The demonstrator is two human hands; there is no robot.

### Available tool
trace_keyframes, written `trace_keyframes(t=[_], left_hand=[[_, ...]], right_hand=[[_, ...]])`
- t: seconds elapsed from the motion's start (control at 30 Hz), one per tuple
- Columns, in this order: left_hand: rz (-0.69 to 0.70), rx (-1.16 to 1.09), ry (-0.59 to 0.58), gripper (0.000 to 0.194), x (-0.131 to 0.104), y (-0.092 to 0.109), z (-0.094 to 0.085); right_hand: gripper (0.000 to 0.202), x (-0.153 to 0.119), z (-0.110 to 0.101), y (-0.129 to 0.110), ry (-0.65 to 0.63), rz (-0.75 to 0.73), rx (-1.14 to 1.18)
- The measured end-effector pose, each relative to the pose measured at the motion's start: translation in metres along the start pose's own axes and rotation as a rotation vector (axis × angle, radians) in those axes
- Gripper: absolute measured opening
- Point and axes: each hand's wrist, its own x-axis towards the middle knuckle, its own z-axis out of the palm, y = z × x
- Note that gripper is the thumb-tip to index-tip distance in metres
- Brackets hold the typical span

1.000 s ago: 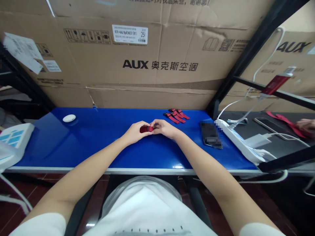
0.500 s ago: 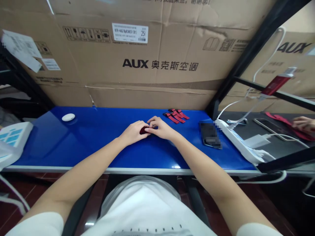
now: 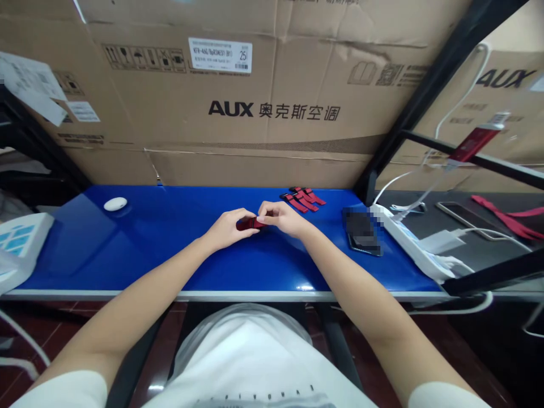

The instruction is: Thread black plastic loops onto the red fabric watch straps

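Note:
A short red strap (image 3: 247,224) with a dark band or buckle near its middle is held between my two hands, just over the blue tabletop (image 3: 170,255). My left hand (image 3: 232,229) grips its left part between thumb and fingers. At the strap's other end, my right hand (image 3: 283,217) pinches it with thumb and forefinger, hiding that end. Beyond my right hand lie several similar red straps (image 3: 302,199) with black buckles, side by side near the back of the table.
A dark phone (image 3: 362,231) lies to the right, beside a white power strip (image 3: 412,243) with cables. At left are a white oval object (image 3: 115,204) and another white block (image 3: 21,249). A cardboard box (image 3: 238,147) stands along the back; black frame posts (image 3: 408,119) rise at the side.
More of the red strap now shows between my hands, with its dark band visible. My right hand has shifted slightly right. A co-worker's hand at the far right has left the view.

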Motion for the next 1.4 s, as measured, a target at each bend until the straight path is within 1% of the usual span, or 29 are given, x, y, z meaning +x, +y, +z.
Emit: trace_keyframes(t=[0.1,0.17,0.27,0.37,0.43,0.47,0.53,0.57,0.63,0.7,0.73,0.77,0.8,0.83,0.9,0.93,1.07,1.13,1.2,1.27,1.3,1.33,1.4], left_hand=[[-0.009,-0.092,0.012,0.034,-0.002,0.002,-0.002],[-0.026,-0.121,0.048,0.036,-0.003,0.000,-0.004],[-0.101,-0.148,0.095,0.037,-0.003,-0.004,-0.004],[-0.156,-0.164,0.087,0.040,0.000,-0.004,0.003],[-0.130,-0.168,0.068,0.041,0.003,0.000,0.009],[-0.108,-0.175,0.052,0.038,0.004,0.004,0.013],[-0.087,-0.204,-0.007,0.030,0.003,0.012,0.017],[-0.100,-0.237,-0.050,0.030,0.002,0.015,0.017],[-0.166,-0.350,-0.164,0.035,-0.003,0.018,0.014],[-0.231,-0.470,-0.318,0.038,-0.007,0.015,0.008],[-0.259,-0.507,-0.372,0.038,-0.009,0.011,0.004],[-0.285,-0.527,-0.388,0.038,-0.009,0.007,0.001],[-0.309,-0.536,-0.365,0.038,-0.009,0.003,-0.001],[-0.330,-0.542,-0.310,0.037,-0.008,-0.001,-0.002],[-0.345,-0.551,-0.187,0.039,-0.004,-0.006,0.000],[-0.334,-0.551,-0.160,0.040,-0.002,-0.007,0.002],[-0.274,-0.507,-0.153,0.048,0.005,0.006,0.013],[-0.267,-0.462,-0.132,0.049,0.007,0.012,0.013],[-0.289,-0.408,-0.106,0.048,0.009,0.011,0.008],[-0.331,-0.305,-0.081,0.049,0.011,0.000,-0.002],[-0.352,-0.224,-0.070,0.048,0.012,-0.008,-0.008],[-0.368,-0.108,-0.065,0.048,0.012,-0.018,-0.015],[-0.406,0.163,-0.068,0.045,0.013,-0.039,-0.028]], right_hand=[[0.022,-0.002,-0.001,-0.003,-0.009,0.069,0.159],[0.023,-0.003,-0.005,-0.004,0.031,0.078,0.245],[0.026,-0.004,-0.011,-0.003,0.118,0.072,0.379],[0.029,-0.003,-0.009,0.000,0.134,0.096,0.430],[0.032,-0.001,-0.003,-0.001,0.124,0.088,0.445],[0.033,0.000,-0.001,-0.003,0.135,0.074,0.452],[0.035,0.002,-0.001,-0.010,0.204,0.042,0.447],[0.036,0.001,-0.004,-0.015,0.262,0.028,0.436],[0.037,-0.002,-0.017,-0.027,0.395,-0.006,0.411],[0.039,-0.007,-0.034,-0.037,0.542,-0.064,0.429],[0.038,-0.009,-0.042,-0.040,0.580,-0.079,0.441],[0.037,-0.011,-0.047,-0.041,0.597,-0.082,0.449],[0.037,-0.012,-0.050,-0.040,0.584,-0.062,0.459],[0.037,-0.012,-0.049,-0.038,0.550,-0.019,0.473],[0.038,-0.007,-0.038,-0.028,0.443,0.118,0.516],[0.038,-0.004,-0.029,-0.023,0.410,0.174,0.535],[0.038,0.013,0.007,-0.002,0.318,0.258,0.582],[0.037,0.017,0.015,0.005,0.290,0.257,0.593],[0.033,0.018,0.013,0.011,0.263,0.253,0.559],[0.029,0.017,0.002,0.017,0.273,0.247,0.413],[0.026,0.015,-0.006,0.020,0.309,0.243,0.274],[0.022,0.013,-0.015,0.023,0.384,0.232,0.087],[0.014,0.008,-0.033,0.028,0.535,0.218,-0.368]])
